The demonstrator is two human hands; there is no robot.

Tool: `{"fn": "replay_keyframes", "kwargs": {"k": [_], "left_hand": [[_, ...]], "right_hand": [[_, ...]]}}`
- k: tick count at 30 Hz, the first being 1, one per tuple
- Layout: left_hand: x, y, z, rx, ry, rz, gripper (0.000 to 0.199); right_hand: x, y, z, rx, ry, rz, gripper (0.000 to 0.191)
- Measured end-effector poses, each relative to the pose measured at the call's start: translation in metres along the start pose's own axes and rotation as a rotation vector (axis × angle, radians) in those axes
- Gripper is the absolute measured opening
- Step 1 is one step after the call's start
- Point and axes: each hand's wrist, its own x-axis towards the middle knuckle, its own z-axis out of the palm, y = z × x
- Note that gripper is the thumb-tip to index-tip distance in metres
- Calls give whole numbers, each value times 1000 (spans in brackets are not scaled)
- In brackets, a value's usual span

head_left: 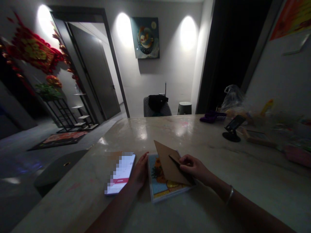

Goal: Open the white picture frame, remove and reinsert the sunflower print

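A picture frame [155,196] with a pale, clear-looking edge lies on the table. In it shows a colourful picture [159,178] of orange flowers with green leaves on a blue and yellow ground. Along the frame's left edge, my left hand [141,170] is curled against it, holding it in place. My right hand [190,166] pinches the dark stand leg [174,158] on a brown backing board [165,161]. That board is tilted over the picture, its upper left corner raised, and covers much of the right half. Left of my left hand lies a lit phone [121,176].
On the table's right side are a black phone stand [232,134], a wooden frame [259,137], a purple cloth item [211,117] and a plastic bag [233,98]. Beyond the far edge is a chair [147,108] with dark cloth. A stool [55,171] stands at left.
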Motion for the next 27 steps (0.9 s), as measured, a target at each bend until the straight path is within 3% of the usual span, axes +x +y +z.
{"fn": "replay_keyframes", "kwargs": {"k": [6, 9, 12, 19, 27], "left_hand": [[1, -4, 1, -1, 14, 14, 34], [-2, -4, 4, -2, 91, 38, 40], [-6, -3, 9, 23, 161, 36, 50], [-10, 0, 14, 56, 158, 27, 61], [-9, -1, 12, 79, 147, 34, 66]], "right_hand": [[1, 1, -2, 62, 46, -13, 30], [2, 0, -4, 120, 105, 6, 32], [4, 3, -6, 305, 202, 65, 33], [20, 34, -19, 669, 494, 215, 21], [37, 57, -39, 718, 743, 163, 13]]}}
